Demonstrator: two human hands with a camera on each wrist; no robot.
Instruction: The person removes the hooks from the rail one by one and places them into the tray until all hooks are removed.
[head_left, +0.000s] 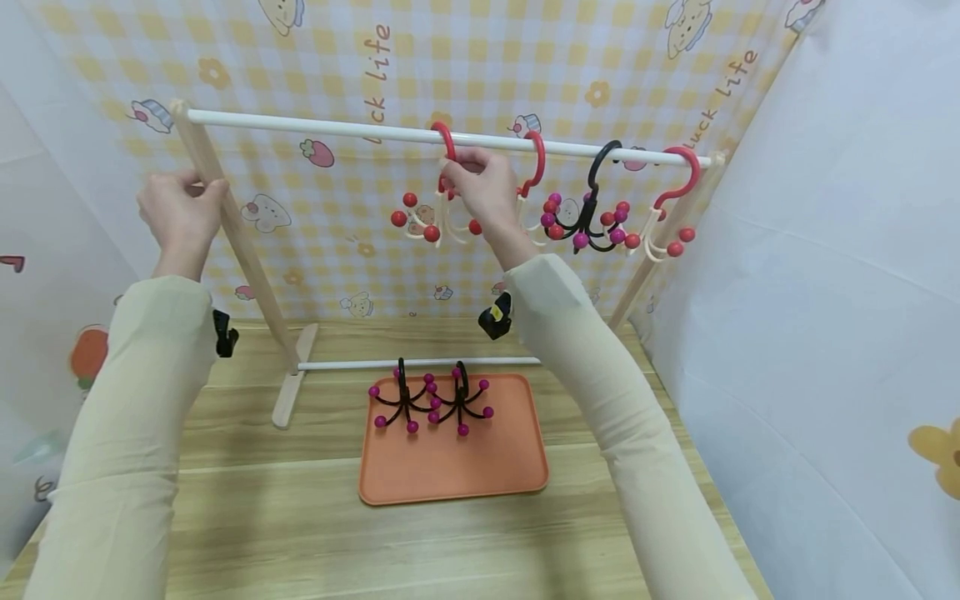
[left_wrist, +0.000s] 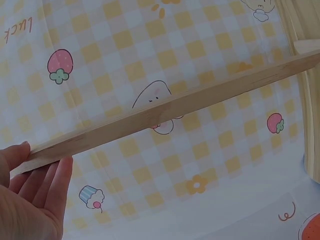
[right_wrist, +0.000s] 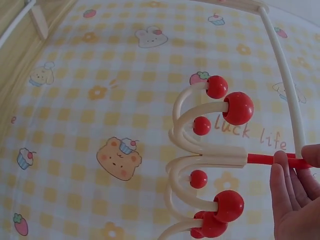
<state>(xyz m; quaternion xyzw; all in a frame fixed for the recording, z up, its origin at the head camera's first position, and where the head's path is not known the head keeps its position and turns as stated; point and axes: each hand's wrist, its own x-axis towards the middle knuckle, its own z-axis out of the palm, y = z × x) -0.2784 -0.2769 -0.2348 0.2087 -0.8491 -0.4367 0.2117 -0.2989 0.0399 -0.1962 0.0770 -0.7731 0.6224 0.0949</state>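
Note:
My right hand [head_left: 483, 187] pinches the red hook of a cream multi-arm hanger [right_wrist: 210, 157] with red ball tips. That hook curves over the white top rod [head_left: 322, 127] of a wooden rack. With curled fingers, my left hand [head_left: 183, 212] grips the rack's left wooden post [head_left: 240, 237] near its top; the left wrist view shows thumb and fingers around the post [left_wrist: 165, 110]. Right of the held hanger, another red-hooked hanger [head_left: 536, 162] is partly hidden behind my right hand. A black hanger [head_left: 588, 208] with red and magenta balls and a red-hooked cream hanger [head_left: 660, 217] hang farther right.
On the wooden table [head_left: 247, 500] lies an orange tray [head_left: 457, 471] holding two black hangers [head_left: 405, 400] with magenta balls. The rack's left foot [head_left: 296, 379] and lower white rod [head_left: 345, 365] are behind it. A patterned cloth [head_left: 330, 75] covers the back.

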